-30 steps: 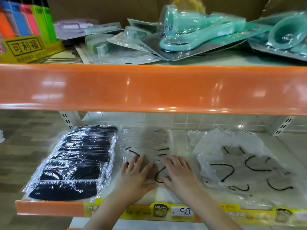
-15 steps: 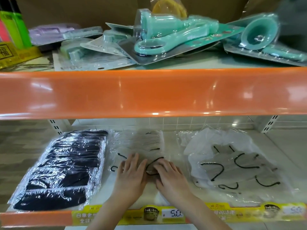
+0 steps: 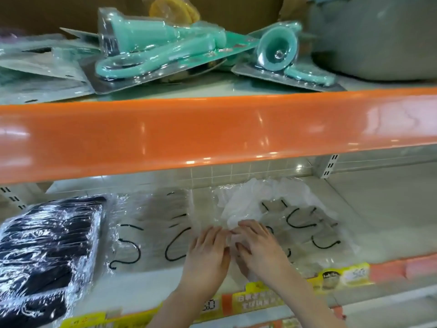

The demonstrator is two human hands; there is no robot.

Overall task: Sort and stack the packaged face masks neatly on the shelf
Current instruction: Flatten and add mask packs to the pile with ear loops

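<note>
On the lower shelf (image 3: 383, 216) lie three groups of packaged masks. A neat stack of black masks (image 3: 47, 252) in clear wrap is at the left. Next to it sits a flat stack of pale masks with black ear loops (image 3: 151, 233). At the right is a loose, untidy pile of the same pale masks (image 3: 300, 226), with crumpled white plastic (image 3: 248, 202) over its back. My left hand (image 3: 208, 254) and my right hand (image 3: 257, 249) lie side by side, fingers extended, on the left edge of that loose pile.
The orange front rail of the upper shelf (image 3: 212, 133) hangs just above my hands. Teal tools in blister packs (image 3: 153, 50) and a grey container (image 3: 378, 36) sit on top of it. Yellow price labels (image 3: 340, 275) line the lower shelf's front edge.
Both hands have left the middle stack of pale masks and shifted right onto the loose pile. The view has turned right as well.
</note>
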